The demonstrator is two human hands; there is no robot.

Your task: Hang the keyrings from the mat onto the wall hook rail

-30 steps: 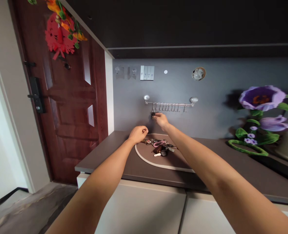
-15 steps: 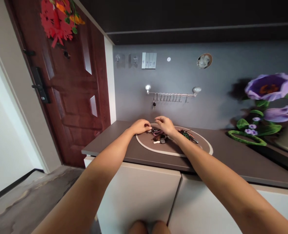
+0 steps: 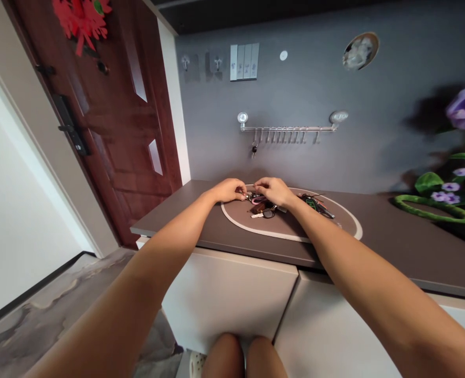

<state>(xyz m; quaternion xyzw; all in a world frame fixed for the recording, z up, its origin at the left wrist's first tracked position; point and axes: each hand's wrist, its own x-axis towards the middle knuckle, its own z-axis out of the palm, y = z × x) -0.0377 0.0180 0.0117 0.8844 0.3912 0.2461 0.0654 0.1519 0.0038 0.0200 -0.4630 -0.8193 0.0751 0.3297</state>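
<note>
Keys and fobs, one loose heap (image 3: 269, 213): probably light, hard and sturdy, the metal slippery and apt to tangle; a ring or fob seemed the best hold. Appearance: silvery metal at left, a pink loop (image 3: 258, 200), a dark rounded fob, black and green pieces (image 3: 312, 203) at right. Place: on the pale-rimmed oval mat (image 3: 264, 234), below the hook rail (image 3: 287, 129). Left hand (image 3: 231, 190): thumb and fingers curled narrow at the heap's left end; any grip could not be told. Right hand (image 3: 275, 191): fingertips drawn close over the middle, contents likewise unclear.
</note>
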